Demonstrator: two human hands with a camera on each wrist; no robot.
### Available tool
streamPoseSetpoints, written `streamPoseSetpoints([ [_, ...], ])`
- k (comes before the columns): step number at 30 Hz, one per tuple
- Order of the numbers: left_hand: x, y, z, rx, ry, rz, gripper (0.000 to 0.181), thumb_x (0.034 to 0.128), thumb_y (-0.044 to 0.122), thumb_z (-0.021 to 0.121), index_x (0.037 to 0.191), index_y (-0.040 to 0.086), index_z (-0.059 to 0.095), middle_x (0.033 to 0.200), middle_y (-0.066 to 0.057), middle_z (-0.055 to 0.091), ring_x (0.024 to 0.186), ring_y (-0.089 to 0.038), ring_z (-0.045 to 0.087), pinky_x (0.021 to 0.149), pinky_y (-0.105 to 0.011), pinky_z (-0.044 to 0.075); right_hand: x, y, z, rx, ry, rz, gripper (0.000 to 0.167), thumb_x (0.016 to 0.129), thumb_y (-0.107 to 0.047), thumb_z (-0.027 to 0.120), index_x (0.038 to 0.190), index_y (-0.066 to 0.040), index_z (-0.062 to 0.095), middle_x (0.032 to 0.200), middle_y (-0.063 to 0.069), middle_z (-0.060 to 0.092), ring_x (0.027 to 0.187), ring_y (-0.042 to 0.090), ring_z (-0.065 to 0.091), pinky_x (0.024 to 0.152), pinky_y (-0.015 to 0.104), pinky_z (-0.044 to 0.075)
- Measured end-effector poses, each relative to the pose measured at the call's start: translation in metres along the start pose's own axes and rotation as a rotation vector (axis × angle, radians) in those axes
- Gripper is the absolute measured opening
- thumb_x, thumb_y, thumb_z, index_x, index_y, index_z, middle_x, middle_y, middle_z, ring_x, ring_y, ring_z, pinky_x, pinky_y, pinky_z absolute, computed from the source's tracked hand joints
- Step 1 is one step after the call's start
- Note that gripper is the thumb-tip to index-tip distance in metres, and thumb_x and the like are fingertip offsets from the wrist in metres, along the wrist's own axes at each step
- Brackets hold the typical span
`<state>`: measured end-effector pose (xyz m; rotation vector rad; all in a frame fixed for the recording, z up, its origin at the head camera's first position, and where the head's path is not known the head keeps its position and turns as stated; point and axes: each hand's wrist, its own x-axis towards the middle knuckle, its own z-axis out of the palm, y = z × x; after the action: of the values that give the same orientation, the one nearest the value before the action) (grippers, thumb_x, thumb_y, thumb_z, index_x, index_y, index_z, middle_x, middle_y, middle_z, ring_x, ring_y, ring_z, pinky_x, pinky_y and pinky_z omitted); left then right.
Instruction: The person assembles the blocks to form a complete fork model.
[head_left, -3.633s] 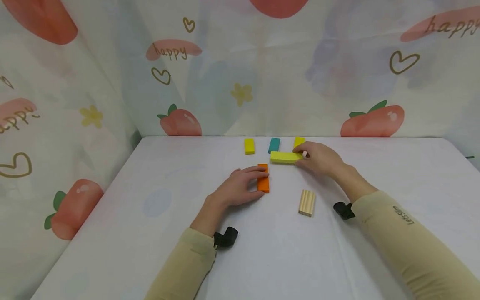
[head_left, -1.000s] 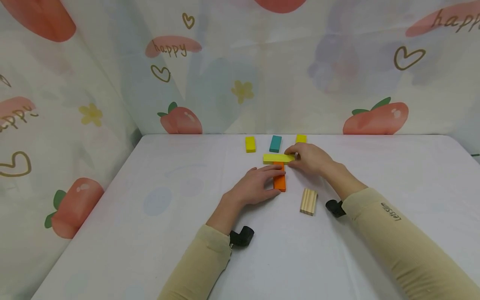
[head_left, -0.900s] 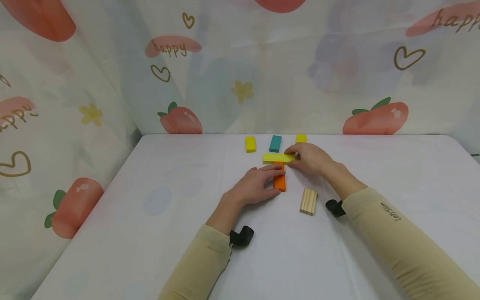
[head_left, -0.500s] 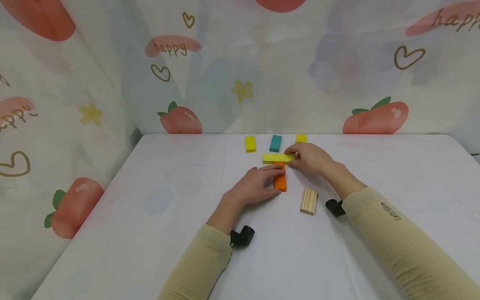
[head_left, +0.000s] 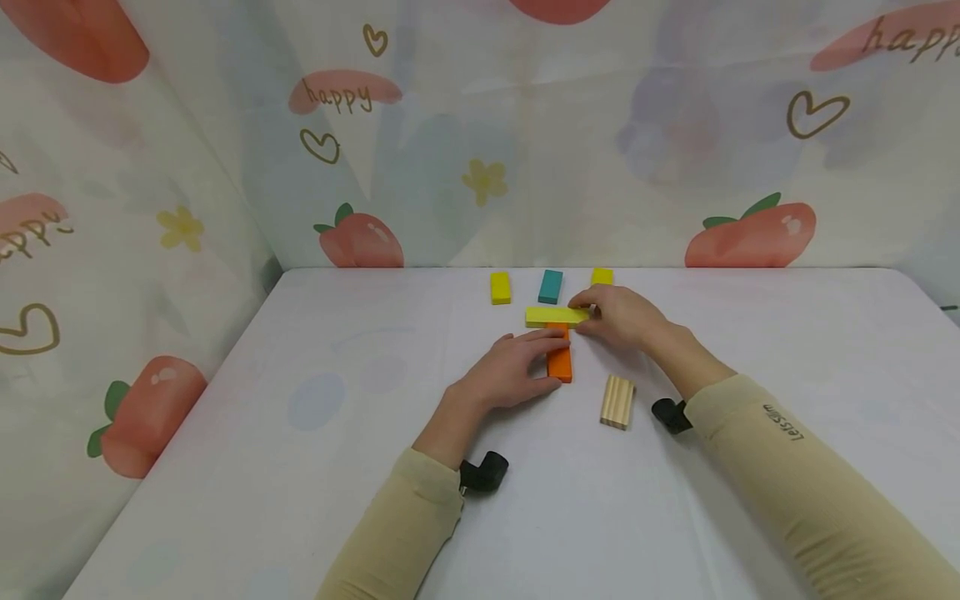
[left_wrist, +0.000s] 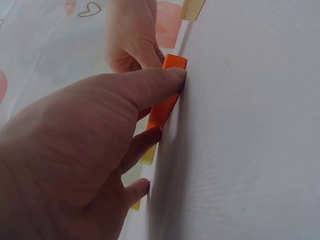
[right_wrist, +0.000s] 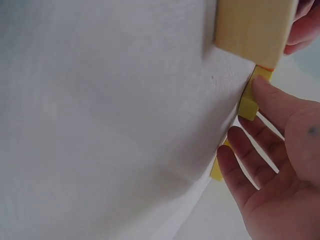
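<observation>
In the head view an orange block (head_left: 558,365) lies lengthwise away from the person, its far end against the middle of a yellow-green block (head_left: 546,317) lying crosswise, a T shape. My left hand (head_left: 507,372) grips the orange block between thumb and fingers; in the left wrist view the thumb lies on the orange block (left_wrist: 166,107) near one end. My right hand (head_left: 622,318) pinches the right end of the yellow-green block, and the right wrist view shows the thumb on that block (right_wrist: 248,106) with the other fingers spread.
Behind the T, a yellow block (head_left: 500,288), a teal block (head_left: 551,287) and another yellow block (head_left: 602,277) lie in a row near the far edge of the white table (head_left: 300,500). Striped wooden pieces (head_left: 617,402) lie side by side at the near right. A patterned cloth hangs behind.
Since the earliest frame, the orange block has moved right and the yellow-green block a little left, and they now meet. Over the last second nothing has visibly moved.
</observation>
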<state>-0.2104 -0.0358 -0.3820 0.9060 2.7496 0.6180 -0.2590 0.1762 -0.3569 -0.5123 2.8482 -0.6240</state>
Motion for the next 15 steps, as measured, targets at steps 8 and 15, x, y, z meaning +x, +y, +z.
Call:
streamPoseSetpoints([
  [8, -0.001, -0.002, 0.0, -0.034, 0.03, 0.008, 0.057, 0.0954, 0.034, 0.071, 0.149, 0.022, 0.053, 0.154, 0.007, 0.046, 0.141, -0.011, 0.04, 0.118, -0.038, 0.027, -0.007, 0.005, -0.007, 0.046, -0.017, -0.02, 0.045, 0.098, -0.015, 0.067, 0.14, -0.003, 0.057, 0.129, 0.021, 0.06, 0.112, 0.037, 0.055, 0.099, 0.056, 0.046],
  [15, -0.001, -0.004, 0.0, -0.114, 0.127, 0.003, 0.05, 0.0952, 0.033, 0.069, 0.143, 0.02, 0.059, 0.144, 0.008, 0.055, 0.136, -0.011, 0.044, 0.114, -0.031, 0.034, -0.022, 0.01, -0.017, 0.061, 0.031, -0.047, 0.047, 0.1, -0.022, 0.063, 0.141, -0.002, 0.055, 0.138, 0.019, 0.056, 0.117, 0.037, 0.053, 0.098, 0.055, 0.047],
])
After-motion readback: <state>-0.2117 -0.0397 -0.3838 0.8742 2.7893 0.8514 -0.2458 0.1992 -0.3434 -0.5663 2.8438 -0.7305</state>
